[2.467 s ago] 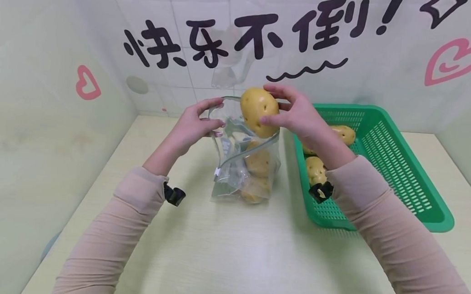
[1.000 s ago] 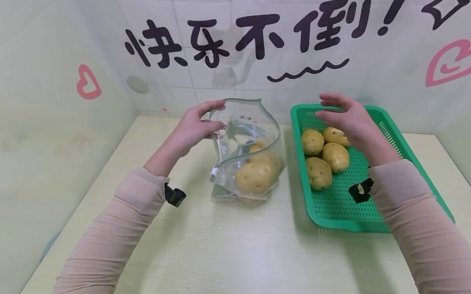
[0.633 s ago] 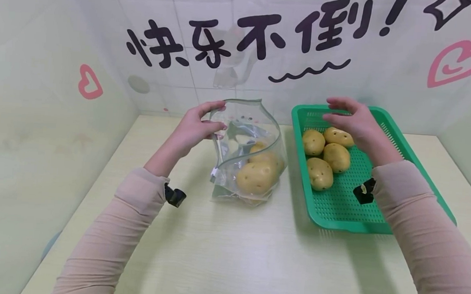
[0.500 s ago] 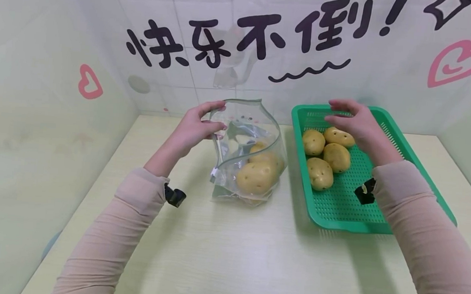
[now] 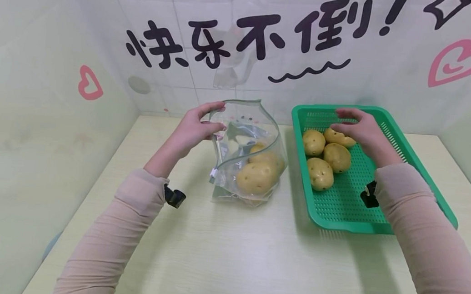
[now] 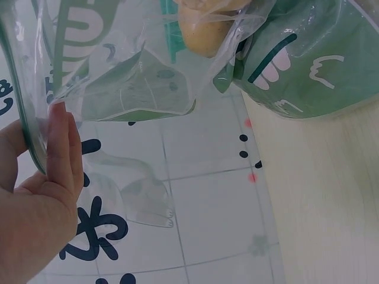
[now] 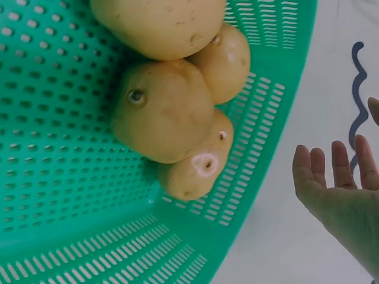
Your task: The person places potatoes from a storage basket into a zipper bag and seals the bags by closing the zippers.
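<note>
A clear zip bag (image 5: 225,183) with a white slider stands on the table, mouth gaping, with potatoes (image 5: 255,178) inside. My left hand (image 5: 191,128) pinches the left side of its mouth. In the left wrist view, the fingers (image 6: 62,148) and thumb lie on either side of the zip rim. My right hand (image 5: 367,133) holds nothing and hovers over the green basket (image 5: 349,226), fingers parted from the thumb. Several potatoes (image 5: 319,174) lie at the basket's left side. The rear potato (image 5: 336,136) is nearest the right fingertips and partly hidden by them.
The basket stands to the right of the bag on a pale wooden table (image 5: 227,265). A white printed sheet (image 5: 179,6) with black characters hangs behind, and pale sheets close off both sides.
The right hand let a potato into the bag, then moved right over the basket and lowered slightly. The left hand stayed at the bag's mouth.
</note>
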Demonstrator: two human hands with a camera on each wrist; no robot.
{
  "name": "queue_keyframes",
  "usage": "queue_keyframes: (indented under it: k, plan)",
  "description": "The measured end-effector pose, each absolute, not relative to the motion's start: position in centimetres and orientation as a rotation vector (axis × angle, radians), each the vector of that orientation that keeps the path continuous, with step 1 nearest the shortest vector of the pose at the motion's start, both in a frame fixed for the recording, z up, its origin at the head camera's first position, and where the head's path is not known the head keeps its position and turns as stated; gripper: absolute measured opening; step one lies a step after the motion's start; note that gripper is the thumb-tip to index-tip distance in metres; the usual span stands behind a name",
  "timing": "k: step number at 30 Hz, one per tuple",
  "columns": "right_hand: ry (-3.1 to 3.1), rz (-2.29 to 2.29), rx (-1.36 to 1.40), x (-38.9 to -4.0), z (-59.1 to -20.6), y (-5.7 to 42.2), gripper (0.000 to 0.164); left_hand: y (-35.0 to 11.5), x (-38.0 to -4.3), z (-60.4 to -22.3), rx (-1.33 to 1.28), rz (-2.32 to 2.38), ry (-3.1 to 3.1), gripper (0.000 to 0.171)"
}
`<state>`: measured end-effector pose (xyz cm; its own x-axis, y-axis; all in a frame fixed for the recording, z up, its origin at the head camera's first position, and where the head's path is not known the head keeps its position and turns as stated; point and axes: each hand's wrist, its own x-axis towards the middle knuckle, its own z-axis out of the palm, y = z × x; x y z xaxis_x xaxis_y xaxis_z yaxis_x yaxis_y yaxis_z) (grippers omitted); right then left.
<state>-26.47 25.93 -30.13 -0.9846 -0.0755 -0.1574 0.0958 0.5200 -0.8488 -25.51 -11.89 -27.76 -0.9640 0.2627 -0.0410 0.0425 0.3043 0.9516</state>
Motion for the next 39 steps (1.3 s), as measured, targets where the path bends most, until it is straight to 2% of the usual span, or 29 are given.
queue_keyframes:
  k: [39]
  plan:
    - [2.537,-1.334,0.07,-25.9,-35.1,28.6,0.065,-11.8,-25.6,-27.9,0.258,1.727,2.399,0.06]
